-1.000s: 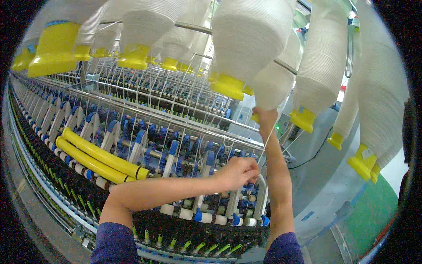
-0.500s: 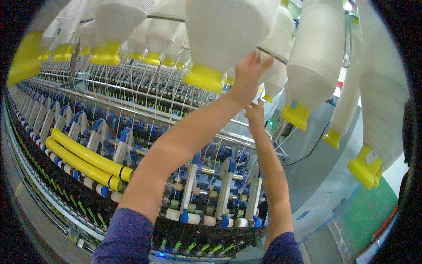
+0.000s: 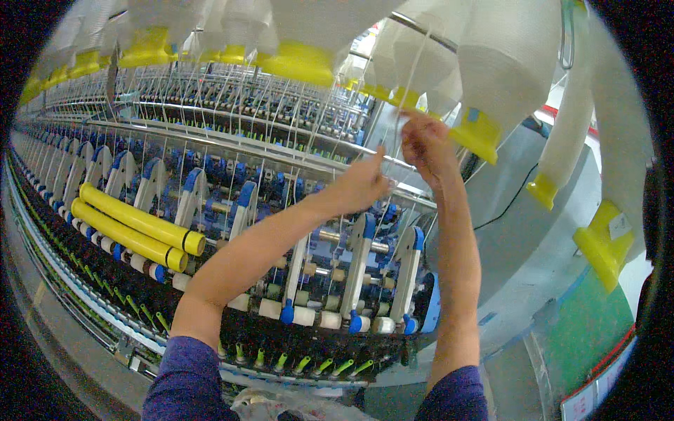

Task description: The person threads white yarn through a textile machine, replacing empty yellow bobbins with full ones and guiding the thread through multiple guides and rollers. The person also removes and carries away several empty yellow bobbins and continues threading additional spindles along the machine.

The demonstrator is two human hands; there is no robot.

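A pale roving strand (image 3: 414, 70) hangs down from the white bobbins overhead. My right hand (image 3: 430, 144) is closed on it, fingers curled, just below the yellow bobbin ends. Lower and to the left, my left hand (image 3: 361, 186) has its fingers curled in beside the strand's lower stretch, which looks to run through them; the grip itself is partly hidden. Above my right hand hangs a white roving bobbin (image 3: 498, 52) with a yellow end (image 3: 477, 135). Beneath both hands stand the spinning frame's white and blue drafting arms (image 3: 359, 274).
Two yellow tubes (image 3: 133, 235) lie across the rollers at left. Green spindles (image 3: 303, 364) line the machine's lower front. A metal rail (image 3: 425, 31) runs among the hanging bobbins. A grey machine housing (image 3: 523, 231) stands at right, with a dark cable (image 3: 507, 210).
Both hands have come down from among the bobbins. My left hand has moved lower and left; my right hand is now the higher one, on a roving strand. The view has shifted slightly.
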